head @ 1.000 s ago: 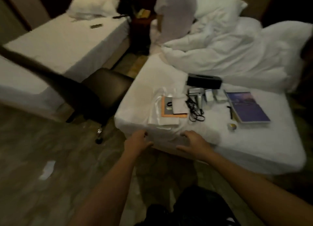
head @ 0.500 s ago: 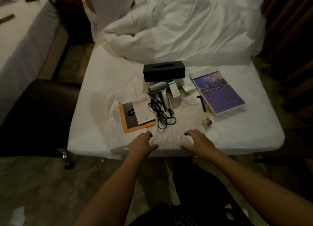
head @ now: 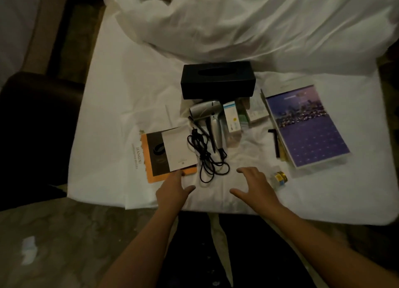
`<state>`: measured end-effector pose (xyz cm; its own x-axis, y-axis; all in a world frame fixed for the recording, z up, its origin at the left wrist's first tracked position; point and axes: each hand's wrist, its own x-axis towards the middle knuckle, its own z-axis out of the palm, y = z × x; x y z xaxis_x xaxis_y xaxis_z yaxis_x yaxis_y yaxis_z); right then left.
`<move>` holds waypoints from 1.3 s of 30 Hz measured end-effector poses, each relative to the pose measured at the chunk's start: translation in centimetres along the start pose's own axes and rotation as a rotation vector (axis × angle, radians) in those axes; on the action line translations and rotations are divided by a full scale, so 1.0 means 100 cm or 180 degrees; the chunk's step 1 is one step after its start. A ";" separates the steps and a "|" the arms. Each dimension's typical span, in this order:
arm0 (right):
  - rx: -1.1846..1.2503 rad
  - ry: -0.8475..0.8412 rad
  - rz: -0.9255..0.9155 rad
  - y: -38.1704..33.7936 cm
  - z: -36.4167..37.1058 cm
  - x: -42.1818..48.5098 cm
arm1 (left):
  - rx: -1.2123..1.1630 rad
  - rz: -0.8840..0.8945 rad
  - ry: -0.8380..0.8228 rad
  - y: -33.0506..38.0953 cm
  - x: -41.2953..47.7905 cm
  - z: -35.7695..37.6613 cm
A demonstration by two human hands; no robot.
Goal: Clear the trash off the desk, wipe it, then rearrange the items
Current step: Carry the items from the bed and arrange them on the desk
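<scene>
Items lie on a white sheet (head: 112,119) at the bed's near end. A black tissue box (head: 218,79) stands at the back, a silver hair dryer (head: 210,121) with a black cord (head: 207,158) in front of it. An orange folder (head: 164,156) with a white card lies at the left, a purple book (head: 306,125) at the right. My left hand (head: 172,190) reaches over the sheet, fingertips at the orange folder's near edge. My right hand (head: 254,186) hovers with spread fingers beside a small gold-lidded jar (head: 279,177). Both hands hold nothing.
Small boxes (head: 233,121) stand between the dryer and the book, a black comb (head: 275,141) beside the book. A rumpled white duvet (head: 248,24) fills the back. A dark chair (head: 36,119) is at the left. A white scrap (head: 28,250) lies on the floor.
The view has swung right and closer over the bed's end. Both hands have moved forward from the mattress edge toward the items, the left one reaching the orange folder.
</scene>
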<state>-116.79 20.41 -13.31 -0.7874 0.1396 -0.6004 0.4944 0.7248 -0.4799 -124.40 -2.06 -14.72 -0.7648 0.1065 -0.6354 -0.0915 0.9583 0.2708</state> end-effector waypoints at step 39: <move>0.0671 0.1776 0.0017 -0.040 -0.004 0.188 | 0.0187 -0.0865 0.0687 -0.008 0.151 0.029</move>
<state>-133.75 20.41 -22.46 -0.8310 0.5176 -0.2037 0.5164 0.5815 -0.6286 -133.99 -0.45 -26.63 -0.8353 -0.2069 -0.5094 -0.2780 0.9582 0.0668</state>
